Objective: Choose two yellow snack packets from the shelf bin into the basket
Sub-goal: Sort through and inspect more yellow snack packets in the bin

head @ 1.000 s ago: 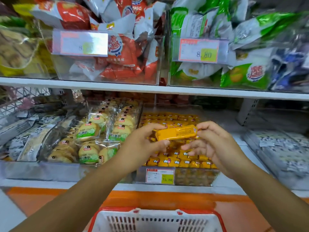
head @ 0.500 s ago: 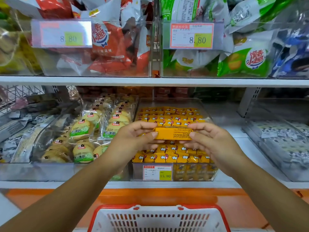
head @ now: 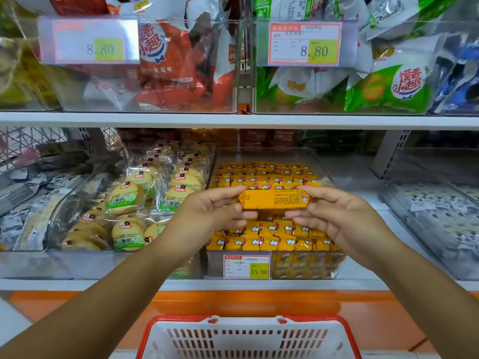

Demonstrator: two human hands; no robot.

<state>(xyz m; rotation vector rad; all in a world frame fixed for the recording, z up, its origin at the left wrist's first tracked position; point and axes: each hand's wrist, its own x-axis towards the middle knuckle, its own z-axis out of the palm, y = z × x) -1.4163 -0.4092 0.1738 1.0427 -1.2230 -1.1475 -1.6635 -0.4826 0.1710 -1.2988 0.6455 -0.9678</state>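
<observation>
Hands meet in the middle of the head view, each pinching one end of a single yellow packet [head: 273, 199]. The left hand [head: 207, 213] grips the packet's left end between thumb and curled fingers, and the right hand [head: 344, 216] grips the right end the same way. The packet lies level, its small-print side towards the camera, in front of the clear bin [head: 267, 154] packed with rows of matching yellow packets. A price tag [head: 246, 266] sits on the bin's front wall. At centre left, just beside the bin, lie green-labelled biscuit packs [head: 124, 200]. Above the white shelf edge [head: 233, 120], red bags [head: 168, 60] fill the upper left and green bags [head: 388, 86] the upper right. At bottom centre is the white basket [head: 248, 340] with a red rim, well below the packet.
</observation>
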